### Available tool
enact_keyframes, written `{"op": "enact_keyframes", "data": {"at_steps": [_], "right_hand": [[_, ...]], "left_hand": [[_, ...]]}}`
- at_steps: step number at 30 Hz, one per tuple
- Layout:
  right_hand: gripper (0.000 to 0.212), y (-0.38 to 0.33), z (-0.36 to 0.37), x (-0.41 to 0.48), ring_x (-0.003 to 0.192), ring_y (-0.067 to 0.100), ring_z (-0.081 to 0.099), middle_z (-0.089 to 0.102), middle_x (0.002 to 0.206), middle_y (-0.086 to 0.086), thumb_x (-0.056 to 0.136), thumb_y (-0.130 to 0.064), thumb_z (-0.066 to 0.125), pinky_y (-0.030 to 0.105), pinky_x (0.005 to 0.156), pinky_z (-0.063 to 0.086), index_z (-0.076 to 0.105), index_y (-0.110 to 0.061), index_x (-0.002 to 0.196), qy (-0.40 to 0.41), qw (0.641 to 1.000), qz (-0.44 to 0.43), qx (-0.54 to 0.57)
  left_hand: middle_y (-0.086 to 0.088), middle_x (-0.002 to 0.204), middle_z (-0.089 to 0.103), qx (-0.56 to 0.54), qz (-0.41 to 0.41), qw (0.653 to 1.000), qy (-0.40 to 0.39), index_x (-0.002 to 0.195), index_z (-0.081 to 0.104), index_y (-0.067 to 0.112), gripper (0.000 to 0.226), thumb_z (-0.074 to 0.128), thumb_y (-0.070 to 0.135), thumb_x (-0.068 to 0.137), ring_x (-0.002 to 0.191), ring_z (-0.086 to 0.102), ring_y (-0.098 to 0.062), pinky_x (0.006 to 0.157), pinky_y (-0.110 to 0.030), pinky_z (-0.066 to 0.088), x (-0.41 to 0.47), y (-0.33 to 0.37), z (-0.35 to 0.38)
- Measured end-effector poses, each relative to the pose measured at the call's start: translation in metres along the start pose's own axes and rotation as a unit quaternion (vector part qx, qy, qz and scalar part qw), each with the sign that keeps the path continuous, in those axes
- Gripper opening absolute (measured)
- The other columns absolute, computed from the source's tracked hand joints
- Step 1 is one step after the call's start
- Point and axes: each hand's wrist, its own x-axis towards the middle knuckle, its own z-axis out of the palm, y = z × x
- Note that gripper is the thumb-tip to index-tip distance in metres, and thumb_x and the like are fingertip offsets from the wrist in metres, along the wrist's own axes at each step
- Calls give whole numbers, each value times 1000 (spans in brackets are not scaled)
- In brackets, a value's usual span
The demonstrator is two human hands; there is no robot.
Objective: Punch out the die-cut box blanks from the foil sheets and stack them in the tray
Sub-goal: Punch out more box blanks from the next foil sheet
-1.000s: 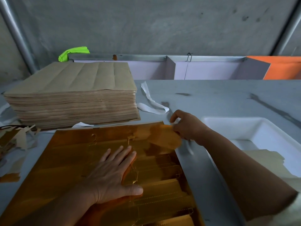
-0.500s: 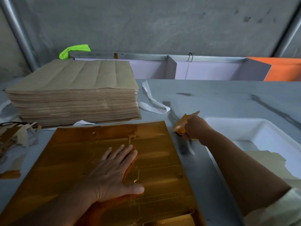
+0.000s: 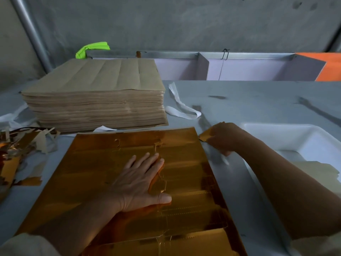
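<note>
The task seems far from finished. The foil sheet (image 3: 99, 163) lies gold side up, its die-cut blanks apparently not yet pushed out, with the left hand (image 3: 140, 182) pressed flat on its middle, fingers straight. Off the sheet's far right corner the right hand (image 3: 223, 137) pinches a torn foil scrap (image 3: 203, 136). Right of the sheet, the tray (image 3: 276, 126) holds a few pale blanks (image 3: 317, 172). Behind the sheet a thick stack (image 3: 96, 100) waits, and waste trimmings (image 3: 16, 157) lie to its left.

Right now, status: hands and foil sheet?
Left hand flat on foil sheet. Right hand pinching foil scrap beside sheet's far corner. Tray at right, blanks inside.
</note>
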Motion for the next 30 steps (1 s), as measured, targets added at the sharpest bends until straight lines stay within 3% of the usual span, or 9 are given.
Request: {"op": "enact_keyframes", "data": {"at_steps": [2,4,7,11,13,17,22,26,30], "right_hand": [[27,-14,-3,-13,82,20,69,71,96,6,96,-21,50,31,77,58,69,-9,112,-43,997,-57,-31],[22,-26,-3,-23,79,16,68,71,96,2,98,-24,54,25,71,57,68,-15,112,-110,989,-103,4],[20,-39,0,-35,86,16,71,73,100,3,97,-25,57,28,81,59,67,-22,115,-194,966,-169,34],[30,-48,9,-41,94,16,67,68,115,6,96,-26,62,26,79,57,62,-23,126,-265,947,-183,5],[35,-53,14,-44,87,12,64,65,120,6,95,-25,64,25,75,56,60,-22,129,-293,939,-180,-5],[41,-60,18,-50,72,7,56,62,123,6,93,-26,66,21,64,49,57,-19,133,-292,937,-190,-40],[40,-65,16,-57,83,14,61,62,119,5,92,-28,67,20,65,47,58,-20,130,-302,929,-204,-64],[34,-67,14,-58,72,5,53,59,106,-1,94,-25,66,19,63,46,61,-19,127,-304,926,-214,-59],[32,-66,15,-58,72,5,53,61,113,1,94,-23,66,19,64,46,62,-17,125,-302,926,-218,-58]], "left_hand": [[17,155,-34,5,0,1000,0,148,-27,39,112,1,103,61,145,-27,-6,117,-37,-17,0,0,0],[15,159,-29,5,-2,1000,5,151,-22,38,109,-5,100,63,146,-25,-6,118,-38,-16,0,0,0],[16,161,-23,-9,-5,1000,19,153,-17,39,99,-10,93,70,146,-23,-4,117,-35,-17,0,0,0],[18,161,-21,-22,-10,999,23,153,-14,41,89,-12,87,76,143,-25,-1,116,-33,-18,0,0,2],[17,162,-19,-31,-12,999,25,153,-13,42,87,-15,85,77,145,-24,-3,117,-34,-17,0,0,2],[16,164,-14,-44,-18,998,36,152,-11,44,79,-16,78,81,144,-22,-1,116,-32,-17,0,0,3],[16,164,-9,-57,-22,997,47,150,-11,46,70,-9,74,86,144,-19,0,115,-31,-19,-1,0,4],[15,165,-4,-54,-16,996,64,152,-3,47,75,-14,75,83,149,-13,-4,116,-32,-20,-1,0,4],[13,165,0,-54,-15,996,64,153,3,48,73,-11,74,85,150,-8,-7,116,-33,-18,-2,0,4]]}}
